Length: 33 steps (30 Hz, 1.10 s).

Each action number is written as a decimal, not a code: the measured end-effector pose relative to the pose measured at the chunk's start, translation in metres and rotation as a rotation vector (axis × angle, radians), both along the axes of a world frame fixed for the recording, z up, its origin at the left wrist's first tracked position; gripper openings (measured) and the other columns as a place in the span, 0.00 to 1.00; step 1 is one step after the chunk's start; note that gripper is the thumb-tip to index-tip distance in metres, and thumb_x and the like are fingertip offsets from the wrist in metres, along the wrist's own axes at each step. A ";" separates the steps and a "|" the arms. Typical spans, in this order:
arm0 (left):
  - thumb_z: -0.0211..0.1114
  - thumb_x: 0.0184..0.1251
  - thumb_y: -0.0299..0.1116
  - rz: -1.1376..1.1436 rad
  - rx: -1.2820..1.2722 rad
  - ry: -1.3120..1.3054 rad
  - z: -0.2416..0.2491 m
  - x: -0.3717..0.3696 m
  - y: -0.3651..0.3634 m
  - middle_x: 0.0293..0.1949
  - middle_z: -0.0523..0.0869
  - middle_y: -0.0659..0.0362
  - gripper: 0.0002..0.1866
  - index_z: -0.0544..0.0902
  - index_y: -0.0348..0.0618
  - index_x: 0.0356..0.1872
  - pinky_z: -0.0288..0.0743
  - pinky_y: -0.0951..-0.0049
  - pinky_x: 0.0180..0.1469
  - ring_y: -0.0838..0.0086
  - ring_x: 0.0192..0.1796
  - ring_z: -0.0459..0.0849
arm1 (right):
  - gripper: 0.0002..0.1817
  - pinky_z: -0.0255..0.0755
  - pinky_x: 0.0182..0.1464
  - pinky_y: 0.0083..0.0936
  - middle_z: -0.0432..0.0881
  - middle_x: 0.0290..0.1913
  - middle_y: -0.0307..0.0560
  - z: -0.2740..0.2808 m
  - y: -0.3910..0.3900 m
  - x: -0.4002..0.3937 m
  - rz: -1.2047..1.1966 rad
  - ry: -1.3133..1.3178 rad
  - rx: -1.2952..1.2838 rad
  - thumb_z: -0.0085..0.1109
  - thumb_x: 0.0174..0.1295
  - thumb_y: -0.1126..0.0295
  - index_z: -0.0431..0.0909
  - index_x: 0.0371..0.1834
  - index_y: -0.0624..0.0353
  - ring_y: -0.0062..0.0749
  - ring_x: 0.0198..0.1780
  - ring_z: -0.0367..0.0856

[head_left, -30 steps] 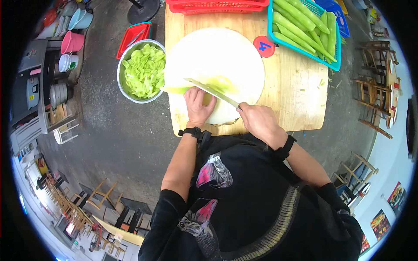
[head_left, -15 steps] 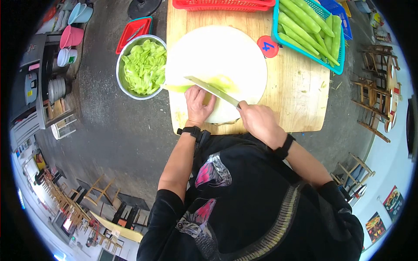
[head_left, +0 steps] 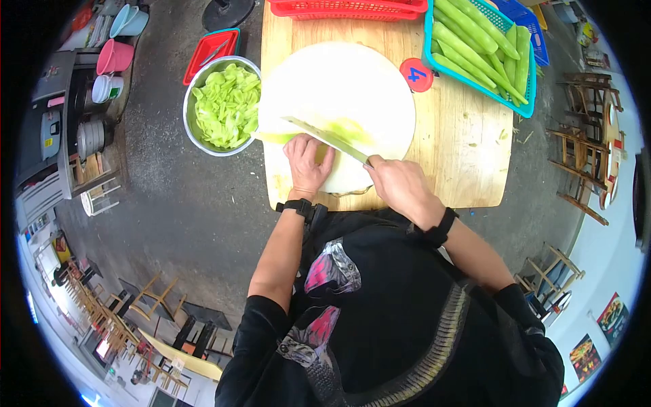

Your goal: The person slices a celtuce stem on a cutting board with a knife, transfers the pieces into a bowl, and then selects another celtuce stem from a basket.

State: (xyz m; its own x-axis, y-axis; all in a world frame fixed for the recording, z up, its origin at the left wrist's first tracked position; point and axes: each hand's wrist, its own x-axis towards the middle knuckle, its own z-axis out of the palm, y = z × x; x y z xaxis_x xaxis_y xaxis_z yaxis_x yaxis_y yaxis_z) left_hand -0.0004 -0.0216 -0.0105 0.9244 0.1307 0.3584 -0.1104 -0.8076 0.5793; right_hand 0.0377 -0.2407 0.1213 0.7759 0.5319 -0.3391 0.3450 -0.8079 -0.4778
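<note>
My right hand (head_left: 400,186) is wrapped round the handle of a long kitchen knife (head_left: 324,137), its blade slanting up and left across the white round cutting board (head_left: 339,74). The blade lies right beside my left hand (head_left: 307,165), whose curled fingers press on a pale green peeled stalk (head_left: 273,138). One end of the stalk reaches past the board's left edge; the rest is partly hidden by the fingers and blade. Behind the knife, thin green slices (head_left: 347,129) lie on the board, washed out by glare.
A metal bowl (head_left: 187,122) of green slices stands left of the wooden table (head_left: 475,159). At the back right, a teal basket (head_left: 531,108) holds several peeled stalks. Nearby are a red lid (head_left: 416,74) marked 4, a red basket (head_left: 352,9) and a red tray (head_left: 203,54).
The knife and my right hand have shifted slightly to the left. My left hand has moved slightly left too, still pressing on the stalk.
</note>
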 end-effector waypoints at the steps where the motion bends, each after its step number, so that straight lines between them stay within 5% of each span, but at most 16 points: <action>1: 0.80 0.57 0.32 -0.002 -0.002 -0.001 -0.001 -0.001 0.000 0.50 0.85 0.55 0.17 0.87 0.44 0.47 0.68 0.54 0.63 0.57 0.57 0.81 | 0.14 0.77 0.33 0.51 0.85 0.25 0.59 0.004 -0.002 -0.003 -0.002 0.015 -0.013 0.55 0.81 0.61 0.80 0.41 0.61 0.58 0.29 0.87; 33: 0.81 0.54 0.37 -0.045 0.002 0.017 -0.011 -0.003 0.006 0.56 0.86 0.50 0.25 0.87 0.40 0.53 0.68 0.53 0.67 0.52 0.61 0.80 | 0.10 0.81 0.34 0.47 0.87 0.26 0.57 0.011 -0.012 -0.020 -0.002 0.014 -0.064 0.55 0.76 0.67 0.79 0.41 0.62 0.55 0.30 0.89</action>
